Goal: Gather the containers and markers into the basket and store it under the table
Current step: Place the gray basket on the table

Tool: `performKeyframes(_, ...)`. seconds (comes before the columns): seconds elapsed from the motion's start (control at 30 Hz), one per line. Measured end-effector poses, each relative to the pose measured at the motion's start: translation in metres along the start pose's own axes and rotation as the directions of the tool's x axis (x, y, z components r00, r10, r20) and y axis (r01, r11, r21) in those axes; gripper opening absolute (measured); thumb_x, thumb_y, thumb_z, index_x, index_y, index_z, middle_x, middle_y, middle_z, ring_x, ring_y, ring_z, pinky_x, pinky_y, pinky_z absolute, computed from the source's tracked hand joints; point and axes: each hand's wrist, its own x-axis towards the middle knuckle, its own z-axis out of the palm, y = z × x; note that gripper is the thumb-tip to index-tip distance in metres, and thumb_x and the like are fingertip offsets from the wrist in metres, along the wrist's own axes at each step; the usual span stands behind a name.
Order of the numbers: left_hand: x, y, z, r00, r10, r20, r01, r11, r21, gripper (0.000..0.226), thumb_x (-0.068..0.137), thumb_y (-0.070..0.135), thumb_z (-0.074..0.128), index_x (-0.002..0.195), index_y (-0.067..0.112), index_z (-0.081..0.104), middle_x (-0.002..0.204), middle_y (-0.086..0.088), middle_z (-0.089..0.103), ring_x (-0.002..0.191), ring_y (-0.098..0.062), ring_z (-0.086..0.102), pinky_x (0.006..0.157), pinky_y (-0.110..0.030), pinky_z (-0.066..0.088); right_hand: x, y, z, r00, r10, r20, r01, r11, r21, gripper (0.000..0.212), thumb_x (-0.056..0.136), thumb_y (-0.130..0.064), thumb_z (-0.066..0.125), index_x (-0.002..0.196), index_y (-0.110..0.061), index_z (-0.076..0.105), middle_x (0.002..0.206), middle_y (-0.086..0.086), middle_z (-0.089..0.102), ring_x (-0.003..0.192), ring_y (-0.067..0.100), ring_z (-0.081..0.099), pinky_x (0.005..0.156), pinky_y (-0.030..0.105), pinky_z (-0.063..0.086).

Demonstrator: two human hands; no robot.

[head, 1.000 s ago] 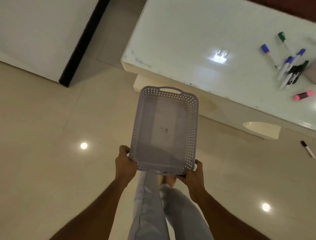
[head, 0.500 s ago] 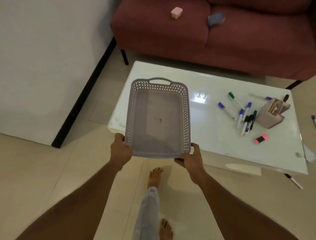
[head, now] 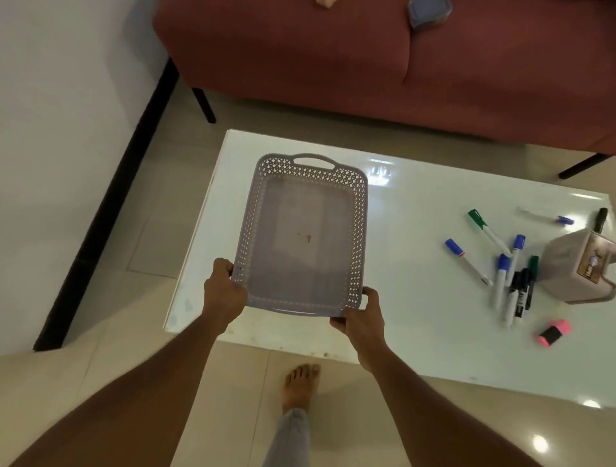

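Observation:
I hold a grey perforated basket (head: 359, 233) over the left part of the white table (head: 416, 316). My left hand (head: 222, 293) grips its near left corner and my right hand (head: 361, 318) grips its near right corner. The basket holds nothing. On the right of the table lie several markers (head: 510, 283) with blue, green and black caps, and a pink highlighter (head: 554, 332). A beige pen holder (head: 566, 280) lies tipped beside them. On the red sofa rest a blue container (head: 426, 11) and a pink one (head: 325, 2), cut by the frame's top edge.
The red sofa (head: 333, 60) stands behind the table, its black legs on the tiled floor. A white wall with a black skirting (head: 110, 206) runs along the left. My bare foot (head: 300, 386) stands just before the table's near edge.
The basket has moved forward from above the floor to above the table's left part. The view has tilted up, so the sofa came into sight, then dipped slightly.

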Motion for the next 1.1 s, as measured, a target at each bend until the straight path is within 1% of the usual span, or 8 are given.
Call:
performKeyframes(0.27,0.040,0.013,-0.002,1.000,0.013,0.026,-0.014,0.999,0.043,0.028,0.088,-0.003,0.054,0.110,0.013,0.047,0.085,0.002,0.057,0.067,-0.016,0.057,0.050,-0.027,0.045,0.028,-0.021,0.020,1.000,0.010,-0.016,-0.013,0.979,-0.202,0.029,0.092,-0.013,0.057,0.117,-0.021,0.044,0.087,0.015,0.070,0.063,0.024,0.067,0.063,0.043,0.061)
performKeyframes(0.43,0.038,0.019,-0.003,0.998,-0.024,0.059,0.019,0.996,0.083,0.033,0.089,-0.002,0.051,0.119,0.009,0.048,0.099,-0.010,0.065,0.076,-0.027,0.060,0.061,-0.031,0.050,0.024,-0.024,0.023,1.000,-0.024,-0.010,0.019,0.931,-0.366,0.035,0.095,-0.011,0.055,0.124,-0.024,0.040,0.083,0.002,0.068,0.072,0.027,0.070,0.066,0.049,0.061)
performKeyframes(0.53,0.035,0.024,0.001,0.997,-0.047,0.066,0.041,0.995,0.094,0.035,0.088,-0.003,0.053,0.121,0.006,0.047,0.106,-0.016,0.065,0.083,-0.032,0.060,0.072,-0.039,0.056,0.022,-0.029,0.024,1.000,-0.025,0.003,0.024,0.908,-0.418,0.037,0.095,-0.012,0.051,0.128,-0.026,0.039,0.086,-0.002,0.067,0.075,0.027,0.070,0.066,0.047,0.061)
performKeyframes(0.63,0.027,0.030,0.005,0.995,-0.078,0.068,0.072,0.994,0.082,0.037,0.086,-0.002,0.055,0.121,0.003,0.045,0.110,-0.020,0.065,0.084,-0.032,0.059,0.071,-0.038,0.054,0.018,-0.034,0.022,0.999,-0.033,0.024,0.040,0.884,-0.466,0.040,0.095,-0.011,0.049,0.131,-0.025,0.039,0.098,0.001,0.068,0.082,0.029,0.070,0.072,0.045,0.060)
performKeyframes(0.8,0.016,0.038,0.006,0.994,-0.104,0.040,0.099,0.989,0.110,0.052,0.084,-0.003,0.057,0.131,0.000,0.035,0.126,-0.022,0.054,0.107,-0.041,0.058,0.084,-0.046,0.052,0.011,-0.042,0.023,0.996,-0.004,0.088,0.050,0.848,-0.528,0.044,0.093,-0.013,0.051,0.133,-0.020,0.035,0.114,0.004,0.067,0.084,0.022,0.059,0.071,0.028,0.045)
performKeyframes(0.9,0.004,0.043,0.008,0.998,-0.059,0.022,0.055,0.986,0.160,0.050,0.083,-0.001,0.060,0.127,0.000,0.036,0.134,-0.023,0.044,0.111,-0.044,0.054,0.087,-0.050,0.053,0.004,-0.044,0.021,0.996,0.021,0.086,0.031,0.828,-0.560,0.037,0.093,-0.016,0.053,0.124,-0.016,0.033,0.117,0.008,0.066,0.086,0.022,0.057,0.072,0.030,0.044)
performKeyframes(0.97,-0.008,0.044,0.012,1.000,-0.003,-0.021,0.009,0.960,0.281,0.062,0.083,0.001,0.062,0.136,0.002,0.031,0.147,-0.022,0.031,0.126,-0.047,0.044,0.097,-0.056,0.049,-0.002,-0.045,0.018,0.994,0.044,0.099,0.023,0.808,-0.589,0.047,0.092,-0.017,0.053,0.131,-0.015,0.028,0.123,0.011,0.062,0.096,0.025,0.059,0.076,0.032,0.047)
performKeyframes(1.1,-0.048,0.051,0.028,0.954,0.298,0.021,-0.257,0.784,0.564,0.069,0.078,0.001,0.064,0.139,0.005,0.033,0.144,-0.021,0.040,0.127,-0.039,0.046,0.102,-0.049,0.048,-0.022,-0.048,-0.005,0.986,0.103,0.131,0.004,0.769,-0.639,0.067,0.092,-0.022,0.052,0.150,-0.012,0.018,0.137,0.013,0.052,0.121,0.030,0.054,0.097,0.037,0.046)
